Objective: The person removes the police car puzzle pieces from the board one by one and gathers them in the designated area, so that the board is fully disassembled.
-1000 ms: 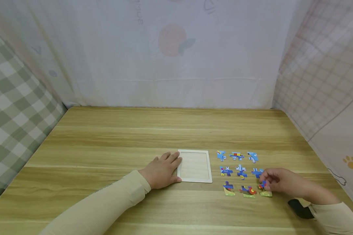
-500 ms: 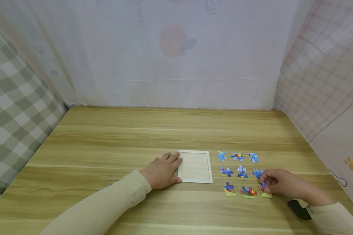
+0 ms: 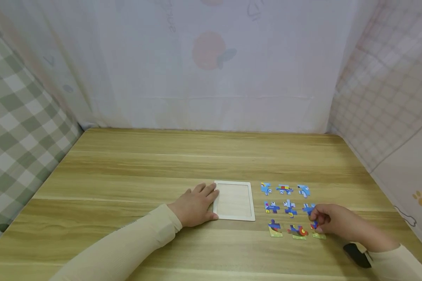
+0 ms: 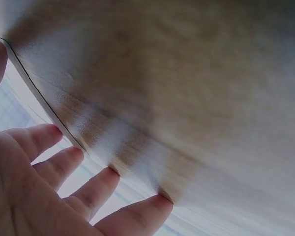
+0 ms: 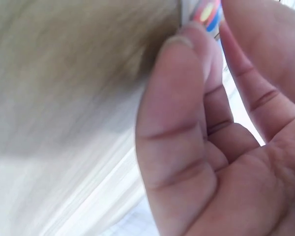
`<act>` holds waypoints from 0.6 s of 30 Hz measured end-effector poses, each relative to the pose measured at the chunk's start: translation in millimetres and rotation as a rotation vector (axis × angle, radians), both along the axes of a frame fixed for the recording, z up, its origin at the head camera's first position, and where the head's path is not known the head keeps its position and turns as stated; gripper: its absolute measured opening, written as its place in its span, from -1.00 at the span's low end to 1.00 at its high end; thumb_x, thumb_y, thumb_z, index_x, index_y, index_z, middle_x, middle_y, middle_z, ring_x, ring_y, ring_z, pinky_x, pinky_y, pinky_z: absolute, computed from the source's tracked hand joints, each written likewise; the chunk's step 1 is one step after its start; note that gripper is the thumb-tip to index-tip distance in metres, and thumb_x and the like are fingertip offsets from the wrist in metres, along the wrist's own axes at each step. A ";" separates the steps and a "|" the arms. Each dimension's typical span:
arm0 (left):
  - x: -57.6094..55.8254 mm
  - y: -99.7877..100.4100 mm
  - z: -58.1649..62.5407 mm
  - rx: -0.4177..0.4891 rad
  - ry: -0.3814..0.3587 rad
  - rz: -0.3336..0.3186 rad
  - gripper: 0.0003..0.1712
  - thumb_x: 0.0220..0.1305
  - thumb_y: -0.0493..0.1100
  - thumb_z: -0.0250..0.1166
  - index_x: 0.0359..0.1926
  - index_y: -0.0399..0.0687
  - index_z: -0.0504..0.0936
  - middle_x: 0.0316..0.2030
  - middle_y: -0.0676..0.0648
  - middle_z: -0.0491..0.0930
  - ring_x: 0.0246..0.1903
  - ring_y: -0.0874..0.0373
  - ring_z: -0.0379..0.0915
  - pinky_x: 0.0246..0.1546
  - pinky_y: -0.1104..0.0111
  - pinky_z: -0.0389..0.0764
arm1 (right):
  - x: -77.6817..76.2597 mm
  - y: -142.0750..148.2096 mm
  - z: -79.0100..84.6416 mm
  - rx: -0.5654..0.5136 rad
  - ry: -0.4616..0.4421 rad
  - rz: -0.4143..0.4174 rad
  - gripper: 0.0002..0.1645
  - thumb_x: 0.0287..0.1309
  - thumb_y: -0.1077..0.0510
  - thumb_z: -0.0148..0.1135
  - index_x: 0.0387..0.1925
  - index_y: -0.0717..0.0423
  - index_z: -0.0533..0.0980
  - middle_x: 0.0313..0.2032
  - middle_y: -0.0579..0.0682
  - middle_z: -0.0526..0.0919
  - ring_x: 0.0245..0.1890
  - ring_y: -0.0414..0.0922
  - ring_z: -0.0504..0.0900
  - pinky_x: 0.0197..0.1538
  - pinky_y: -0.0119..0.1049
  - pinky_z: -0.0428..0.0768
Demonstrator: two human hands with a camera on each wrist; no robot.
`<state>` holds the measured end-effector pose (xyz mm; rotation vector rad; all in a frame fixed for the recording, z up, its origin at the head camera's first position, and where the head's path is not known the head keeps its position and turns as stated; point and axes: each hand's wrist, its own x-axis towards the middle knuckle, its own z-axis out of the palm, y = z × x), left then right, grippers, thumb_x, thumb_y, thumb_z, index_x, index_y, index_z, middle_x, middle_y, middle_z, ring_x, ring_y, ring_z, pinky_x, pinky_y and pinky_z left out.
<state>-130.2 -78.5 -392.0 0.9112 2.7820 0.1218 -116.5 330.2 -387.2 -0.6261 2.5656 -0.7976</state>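
My left hand [image 3: 195, 205] lies at the left side of a square pale wooden puzzle frame [image 3: 252, 203], fingertips and thumb on its rim. In the left wrist view its fingers [image 4: 96, 191] are spread along the frame's edge [image 4: 45, 107]. To the right, my right hand [image 3: 341, 225] has curled fingers and thumb pinching the bottom-right puzzle piece [image 3: 319, 236], partly hidden by them. A bit of its red, yellow and blue print [image 5: 206, 14] shows past the fingertips in the right wrist view. The frame's recess holds no piece.
Several loose puzzle pieces lie in three rows right of the frame, among them a top-left piece [image 3: 265, 188], a middle piece [image 3: 290, 208] and a bottom-middle piece [image 3: 298, 231]. A dark object [image 3: 356, 255] is by the right wrist. Curtains [image 3: 211, 113] border the wooden table [image 3: 154, 156].
The scene sits slightly lower in the head view. My right hand stays at the bottom-right puzzle piece, its fingers covering a little more of it. My left hand stays on the frame.
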 end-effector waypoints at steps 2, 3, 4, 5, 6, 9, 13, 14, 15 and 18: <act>-0.4 0.9 -0.3 -0.001 -0.008 0.004 -0.21 0.33 0.25 0.14 0.41 -0.08 0.27 0.43 -0.08 0.16 0.37 -0.09 0.12 0.14 -0.09 0.40 | 0.3 -1.1 0.8 0.017 -0.005 -0.013 -0.77 -0.03 0.32 0.38 -0.34 0.17 0.47 -0.50 -0.16 0.39 -0.49 -0.41 0.30 -0.44 -0.40 0.32; -0.6 1.5 -0.3 -0.002 -0.010 0.004 -0.21 0.32 0.25 0.14 0.41 -0.08 0.27 0.43 -0.08 0.16 0.37 -0.08 0.12 0.14 -0.09 0.40 | 0.3 -1.8 1.4 0.031 -0.006 -0.022 -0.77 -0.02 0.31 0.38 -0.33 0.16 0.48 -0.50 -0.15 0.40 -0.49 -0.41 0.30 -0.43 -0.40 0.32; -0.7 2.1 -0.1 -0.004 -0.012 0.006 -0.21 0.32 0.25 0.14 0.41 -0.08 0.27 0.43 -0.07 0.17 0.37 -0.08 0.12 0.14 -0.09 0.40 | 0.4 -2.6 2.1 0.044 0.000 -0.030 -0.77 -0.02 0.31 0.39 -0.33 0.14 0.48 -0.50 -0.14 0.40 -0.48 -0.40 0.30 -0.43 -0.40 0.32; -1.0 2.8 -0.2 -0.007 -0.013 0.006 -0.21 0.32 0.25 0.14 0.41 -0.08 0.26 0.43 -0.07 0.17 0.37 -0.08 0.12 0.14 -0.08 0.40 | 0.5 -3.9 3.4 0.061 0.005 -0.042 -0.77 -0.02 0.30 0.39 -0.33 0.13 0.49 -0.49 -0.14 0.40 -0.49 -0.40 0.30 -0.43 -0.40 0.33; -1.0 3.7 0.1 -0.008 -0.017 0.006 -0.21 0.32 0.25 0.14 0.41 -0.07 0.26 0.43 -0.07 0.16 0.37 -0.08 0.12 0.14 -0.08 0.40 | 0.7 -4.8 5.1 0.074 0.012 -0.052 -0.78 -0.01 0.28 0.39 -0.33 0.13 0.49 -0.49 -0.13 0.40 -0.49 -0.39 0.29 -0.44 -0.40 0.33; -0.6 5.9 0.5 -0.012 -0.026 0.009 -0.20 0.32 0.25 0.14 0.42 -0.06 0.25 0.43 -0.06 0.16 0.37 -0.07 0.11 0.15 -0.06 0.40 | 1.3 -7.7 10.2 0.101 0.050 -0.074 -0.79 0.02 0.25 0.40 -0.33 0.11 0.51 -0.49 -0.12 0.39 -0.49 -0.38 0.28 -0.45 -0.41 0.33; 0.3 6.4 0.3 -0.003 -0.036 0.018 -0.21 0.32 0.25 0.15 0.42 -0.06 0.26 0.43 -0.07 0.15 0.37 -0.05 0.11 0.15 -0.06 0.41 | 1.5 -13.3 15.9 0.095 0.074 -0.104 -0.85 0.10 0.21 0.35 -0.33 0.11 0.51 -0.50 -0.13 0.39 -0.50 -0.37 0.29 -0.45 -0.40 0.33; 0.3 5.7 0.3 0.004 -0.038 0.019 -0.20 0.32 0.25 0.14 0.42 -0.07 0.25 0.44 -0.08 0.14 0.37 -0.05 0.11 0.14 -0.05 0.41 | 1.3 -15.2 17.2 0.106 0.083 -0.119 -0.87 0.13 0.19 0.33 -0.32 0.09 0.52 -0.49 -0.14 0.41 -0.49 -0.37 0.31 -0.44 -0.40 0.33; 0.1 4.6 0.1 0.016 -0.038 0.022 -0.20 0.32 0.25 0.14 0.42 -0.07 0.25 0.44 -0.09 0.13 0.37 -0.05 0.11 0.14 -0.04 0.41 | 0.8 -17.3 18.3 0.118 0.089 -0.139 -0.90 0.16 0.18 0.31 -0.31 0.09 0.53 -0.48 -0.15 0.42 -0.47 -0.35 0.33 -0.43 -0.40 0.34; -1.1 -1.7 0.6 0.053 -0.028 0.033 -0.19 0.32 0.25 0.13 0.43 -0.09 0.23 0.44 -0.13 0.12 0.37 -0.09 0.10 0.16 -0.05 0.39 | -1.7 -23.1 21.7 0.156 0.135 -0.209 -0.81 0.25 0.11 0.25 -0.20 0.15 0.56 -0.39 -0.12 0.51 -0.36 -0.23 0.46 -0.38 -0.35 0.43</act>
